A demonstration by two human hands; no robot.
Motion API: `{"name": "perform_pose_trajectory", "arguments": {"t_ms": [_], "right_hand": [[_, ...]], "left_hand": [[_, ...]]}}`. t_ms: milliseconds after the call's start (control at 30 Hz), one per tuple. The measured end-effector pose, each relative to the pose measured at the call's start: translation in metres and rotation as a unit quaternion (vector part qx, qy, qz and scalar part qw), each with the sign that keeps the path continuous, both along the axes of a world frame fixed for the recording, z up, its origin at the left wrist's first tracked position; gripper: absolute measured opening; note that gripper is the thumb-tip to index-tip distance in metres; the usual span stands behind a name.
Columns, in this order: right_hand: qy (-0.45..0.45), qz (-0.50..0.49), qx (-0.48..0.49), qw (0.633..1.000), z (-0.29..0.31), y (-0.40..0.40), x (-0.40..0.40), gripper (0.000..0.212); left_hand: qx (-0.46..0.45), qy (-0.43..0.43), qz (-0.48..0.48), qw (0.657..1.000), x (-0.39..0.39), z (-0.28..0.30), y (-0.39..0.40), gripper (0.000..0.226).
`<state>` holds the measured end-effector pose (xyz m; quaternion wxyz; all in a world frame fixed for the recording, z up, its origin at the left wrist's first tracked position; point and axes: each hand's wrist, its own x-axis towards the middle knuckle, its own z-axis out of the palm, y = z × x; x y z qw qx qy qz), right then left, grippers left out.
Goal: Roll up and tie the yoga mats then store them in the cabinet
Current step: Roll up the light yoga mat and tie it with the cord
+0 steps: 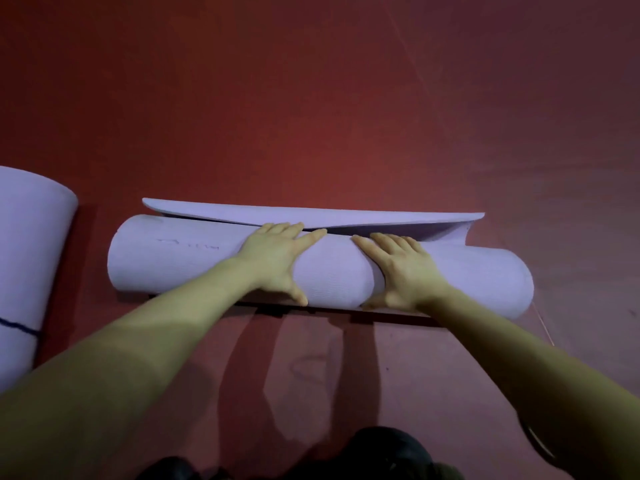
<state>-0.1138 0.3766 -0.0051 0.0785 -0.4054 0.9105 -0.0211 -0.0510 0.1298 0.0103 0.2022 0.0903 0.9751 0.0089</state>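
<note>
- Red floor (311, 98) spreads under everything.
- Lilac yoga mat (332, 271) lies rolled crosswise before me, its last flap (311, 214) loose along the far side.
- Second lilac roll (31, 254) sits apart at my left.
- My left hand (277, 258) and right hand (401, 268) press flat on the roll, fingers spread straight, thumbs down its near side.

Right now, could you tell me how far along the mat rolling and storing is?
Done: a second rolled mat at the left carries a dark tie. In hand: the left hand and right hand press the purple yoga mat, almost fully rolled, its end flap loose. Left: tying this roll and storing both; no cabinet shows.
</note>
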Motion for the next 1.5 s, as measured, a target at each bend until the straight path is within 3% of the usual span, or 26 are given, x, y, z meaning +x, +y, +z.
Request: {"name": "perform_pose_trajectory", "arguments": {"t_ms": [100, 200, 333, 433, 533, 600, 700, 833, 1100, 1500], "right_hand": [[0.045, -0.015, -0.028, 0.998, -0.008, 0.012, 0.0, 0.089], [0.135, -0.073, -0.108, 0.982, -0.014, 0.016, 0.004, 0.059], [0.171, -0.076, -0.079, 0.979, -0.018, 0.011, 0.002, 0.062], [0.155, -0.068, -0.04, 0.985, -0.019, 0.012, -0.004, 0.082], [0.11, -0.078, 0.009, 0.991, -0.015, 0.004, -0.022, 0.112], [0.089, -0.09, 0.059, 0.99, -0.008, -0.005, -0.036, 0.129], [0.076, -0.088, 0.117, 0.986, 0.0, -0.013, -0.051, 0.136], [0.094, -0.081, 0.142, 0.982, 0.003, -0.016, -0.06, 0.135], [0.14, -0.016, 0.054, 0.989, -0.007, -0.001, -0.047, 0.127], [0.075, -0.029, 0.061, 0.995, 0.002, 0.017, 0.032, 0.127]], "left_hand": [[0.0, 0.03, -0.021, 0.999, -0.003, 0.001, -0.011, 0.104], [0.003, 0.168, -0.033, 0.985, -0.003, -0.003, -0.016, 0.079], [-0.01, 0.251, -0.05, 0.967, -0.008, -0.014, -0.007, 0.056], [0.007, 0.194, -0.02, 0.981, -0.013, -0.012, 0.0, 0.077], [-0.058, 0.095, 0.013, 0.994, -0.028, -0.009, 0.004, 0.111], [-0.086, 0.088, 0.017, 0.992, -0.044, -0.007, 0.007, 0.129], [-0.116, 0.075, 0.003, 0.99, -0.062, -0.005, 0.004, 0.141], [-0.119, 0.077, -0.003, 0.99, -0.069, -0.005, 0.0, 0.136], [-0.117, 0.11, -0.024, 0.987, -0.044, -0.01, 0.004, 0.123], [-0.09, 0.054, -0.03, 0.994, 0.034, 0.0, 0.019, 0.125]]}}
